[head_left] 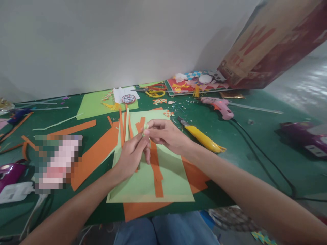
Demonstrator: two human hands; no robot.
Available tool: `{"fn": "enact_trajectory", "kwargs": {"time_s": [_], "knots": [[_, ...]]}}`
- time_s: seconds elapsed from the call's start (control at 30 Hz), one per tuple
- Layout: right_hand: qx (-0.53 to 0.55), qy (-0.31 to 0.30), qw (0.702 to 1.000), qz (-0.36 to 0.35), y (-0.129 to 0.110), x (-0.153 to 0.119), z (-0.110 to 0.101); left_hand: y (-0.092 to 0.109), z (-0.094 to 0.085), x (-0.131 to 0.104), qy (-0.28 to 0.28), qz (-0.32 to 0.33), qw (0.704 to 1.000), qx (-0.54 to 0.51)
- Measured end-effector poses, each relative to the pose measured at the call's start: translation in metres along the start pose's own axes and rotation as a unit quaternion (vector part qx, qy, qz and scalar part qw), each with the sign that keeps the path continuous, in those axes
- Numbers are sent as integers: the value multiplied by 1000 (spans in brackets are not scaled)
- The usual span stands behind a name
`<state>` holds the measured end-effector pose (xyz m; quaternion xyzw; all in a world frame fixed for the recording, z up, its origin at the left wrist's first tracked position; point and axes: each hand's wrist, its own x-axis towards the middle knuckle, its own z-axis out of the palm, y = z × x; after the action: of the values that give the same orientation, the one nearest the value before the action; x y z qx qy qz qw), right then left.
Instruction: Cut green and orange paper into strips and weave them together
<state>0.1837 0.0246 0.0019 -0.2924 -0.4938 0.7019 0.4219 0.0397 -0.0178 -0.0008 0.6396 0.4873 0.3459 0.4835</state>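
Note:
My left hand (pixel 131 153) and my right hand (pixel 166 134) meet above a pale green sheet (pixel 171 177). Both pinch a small pale green paper piece (pixel 145 127) between their fingertips; most of it is hidden by the fingers. Beneath my hands, orange paper strips (pixel 156 161) lie on the green sheet. More narrow orange strips (pixel 121 127) and one pale green strip (pixel 127 122) rest near its upper left corner. Larger orange sheets (pixel 94 156) stick out at the left and from underneath.
A yellow cutter (pixel 204 137) and a pink glue gun (pixel 219 106) with a black cable lie at the right. Yellow-handled scissors (pixel 155 93) are at the back. A pixelated object (pixel 60 161) sits left; a paper bag (pixel 270 44) stands back right.

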Motion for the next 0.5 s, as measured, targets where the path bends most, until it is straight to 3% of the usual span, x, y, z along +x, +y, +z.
{"fn": "enact_trajectory", "kwargs": {"time_s": [0.5], "knots": [[-15, -2, 1000, -5, 2, -1, 0, -5, 0, 0, 2, 17, 1000, 17]]}}
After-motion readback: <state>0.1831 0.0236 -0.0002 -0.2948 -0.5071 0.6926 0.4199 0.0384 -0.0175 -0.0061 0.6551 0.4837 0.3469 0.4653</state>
